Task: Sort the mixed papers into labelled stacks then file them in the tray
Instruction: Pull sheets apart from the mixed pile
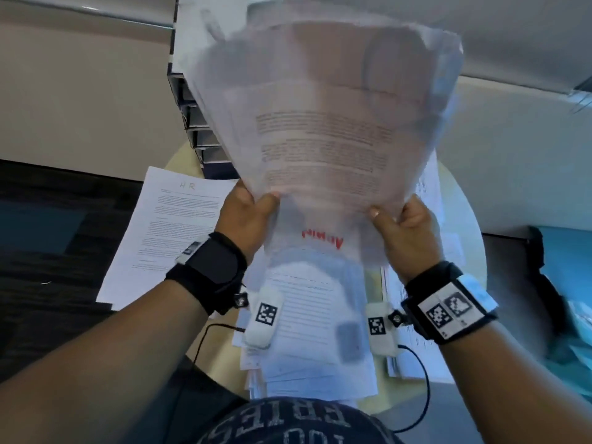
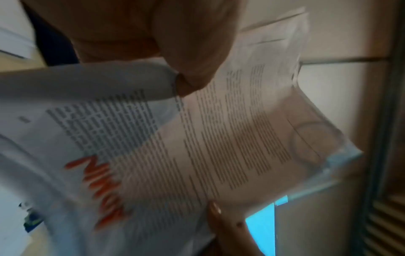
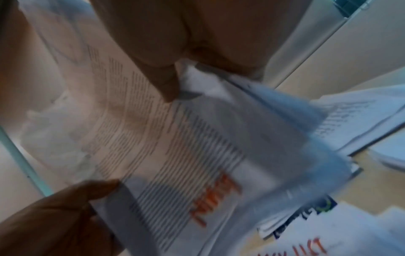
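Your left hand [image 1: 248, 216] and right hand [image 1: 405, 230] each pinch a lower corner of the red-lettered admin stack [image 1: 323, 123], lifted above the counter [image 1: 455, 200] toward the file tray [image 1: 205, 145], seemingly for filing.

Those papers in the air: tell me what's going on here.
A person holds a sheaf of white printed papers marked in red up over a round pale table, left hand and right hand each gripping a lower corner. A white sheet headed HR lies at left, before a dark stacked filing tray.
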Demonstrator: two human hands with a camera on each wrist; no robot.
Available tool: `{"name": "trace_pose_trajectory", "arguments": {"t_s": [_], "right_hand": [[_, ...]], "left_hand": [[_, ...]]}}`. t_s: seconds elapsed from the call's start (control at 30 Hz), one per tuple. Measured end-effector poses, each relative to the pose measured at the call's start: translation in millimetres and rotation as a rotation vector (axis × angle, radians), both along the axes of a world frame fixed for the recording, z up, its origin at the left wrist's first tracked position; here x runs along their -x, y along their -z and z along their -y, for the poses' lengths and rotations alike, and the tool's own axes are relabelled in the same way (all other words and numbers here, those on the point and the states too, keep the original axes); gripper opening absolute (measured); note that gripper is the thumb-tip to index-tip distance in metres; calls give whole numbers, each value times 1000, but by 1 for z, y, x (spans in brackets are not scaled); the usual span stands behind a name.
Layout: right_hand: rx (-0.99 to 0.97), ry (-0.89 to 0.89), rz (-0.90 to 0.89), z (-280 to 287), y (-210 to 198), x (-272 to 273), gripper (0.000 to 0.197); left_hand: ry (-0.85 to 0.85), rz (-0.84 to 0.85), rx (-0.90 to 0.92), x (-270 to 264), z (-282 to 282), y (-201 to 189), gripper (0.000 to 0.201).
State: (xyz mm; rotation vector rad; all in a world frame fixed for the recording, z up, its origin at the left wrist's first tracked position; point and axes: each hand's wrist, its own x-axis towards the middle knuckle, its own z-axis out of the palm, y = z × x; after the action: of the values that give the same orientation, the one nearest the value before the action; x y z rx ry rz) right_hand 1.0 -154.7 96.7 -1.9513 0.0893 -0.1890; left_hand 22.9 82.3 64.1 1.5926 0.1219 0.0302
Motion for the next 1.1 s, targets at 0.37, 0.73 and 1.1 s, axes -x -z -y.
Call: {"name": "trace_pose_trajectory", "arguments": {"t_s": [0.37,0.73,1.1], "right_hand": [[-26,171,-112,-19,44,22,28],[-231,253,-192,-26,49,8,29],[-105,246,-288,-10,52,12,30]], "left_hand": [[-96,67,-146,32,-3,21,46],[-123,59,-167,23,9,33,16],[52,-70,-474,22,2,50,14]]}}
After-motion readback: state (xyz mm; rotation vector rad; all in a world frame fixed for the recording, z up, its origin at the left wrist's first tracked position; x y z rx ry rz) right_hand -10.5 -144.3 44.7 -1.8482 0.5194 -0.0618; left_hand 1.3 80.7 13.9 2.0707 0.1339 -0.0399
